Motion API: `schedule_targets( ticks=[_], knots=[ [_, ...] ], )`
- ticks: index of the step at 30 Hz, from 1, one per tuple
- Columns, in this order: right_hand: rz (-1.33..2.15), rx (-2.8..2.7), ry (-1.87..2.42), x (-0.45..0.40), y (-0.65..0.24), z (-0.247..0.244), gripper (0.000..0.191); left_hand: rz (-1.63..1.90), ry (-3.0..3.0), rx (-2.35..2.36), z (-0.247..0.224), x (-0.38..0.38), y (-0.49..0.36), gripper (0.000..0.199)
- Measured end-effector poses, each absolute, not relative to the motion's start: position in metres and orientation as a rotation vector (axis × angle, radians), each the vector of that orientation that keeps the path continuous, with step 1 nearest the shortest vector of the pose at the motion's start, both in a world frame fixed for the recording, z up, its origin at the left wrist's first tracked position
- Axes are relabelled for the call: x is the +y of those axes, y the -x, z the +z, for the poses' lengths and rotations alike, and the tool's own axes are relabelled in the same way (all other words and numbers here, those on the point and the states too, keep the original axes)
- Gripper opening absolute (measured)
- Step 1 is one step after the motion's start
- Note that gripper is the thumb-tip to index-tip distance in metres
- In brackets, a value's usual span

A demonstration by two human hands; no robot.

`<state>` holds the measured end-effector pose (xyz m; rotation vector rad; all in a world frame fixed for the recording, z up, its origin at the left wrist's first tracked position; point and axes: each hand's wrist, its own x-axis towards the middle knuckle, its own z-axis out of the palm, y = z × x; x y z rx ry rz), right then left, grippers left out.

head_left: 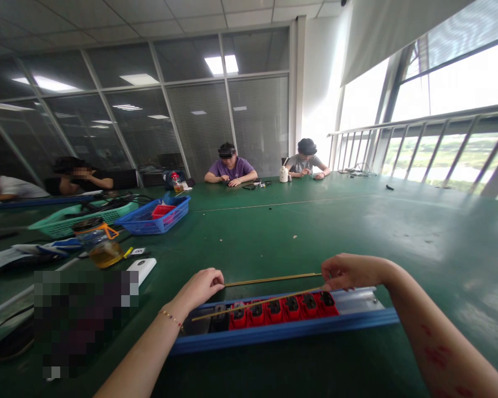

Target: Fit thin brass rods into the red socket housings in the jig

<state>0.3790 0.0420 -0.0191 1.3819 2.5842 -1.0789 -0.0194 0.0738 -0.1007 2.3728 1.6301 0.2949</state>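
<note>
Two brassy strips [269, 280] — left hand [205, 284] pinching the farther, right hand [344, 272] apparently both — look loose to me, the red sockets [274, 318] below the grip already seated in their channel [282, 331].

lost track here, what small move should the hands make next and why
Perhaps bring the left hand to the free left end of the thin yellowish front rod: the right hand seems to hold only its other end, and it slants over the boxy red blocks in the long blue-edged metallic tray.
</note>
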Motion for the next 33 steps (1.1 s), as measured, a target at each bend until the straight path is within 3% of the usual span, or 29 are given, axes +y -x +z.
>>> schedule_targets(
  ticks=[10, 16, 22, 26, 33],
  knots=[
    [-1.001, 2.871, -1.598, 0.039, -0.399, 0.004, 0.05, 0.3, -2.369, 1.621, -0.102, 0.074, 0.021, 0.018],
    [-0.842, 2.787, -1.643, 0.062, -0.409, -0.032, 0.045, 0.281, -2.382, 1.659, -0.101, 0.073, 0.018, 0.022],
    [-0.642, 2.718, -1.644, 0.079, -0.391, -0.069, 0.026, 0.261, -2.331, 1.68, -0.094, 0.069, 0.014, 0.039],
    [-0.467, 2.805, -1.604, 0.081, -0.371, -0.08, 0.019, 0.251, -2.345, 1.664, -0.097, 0.071, 0.017, 0.029],
    [-0.258, 2.644, -1.757, 0.082, -0.372, -0.08, 0.025, 0.267, -2.36, 1.66, -0.101, 0.074, 0.02, 0.021]
  ],
)
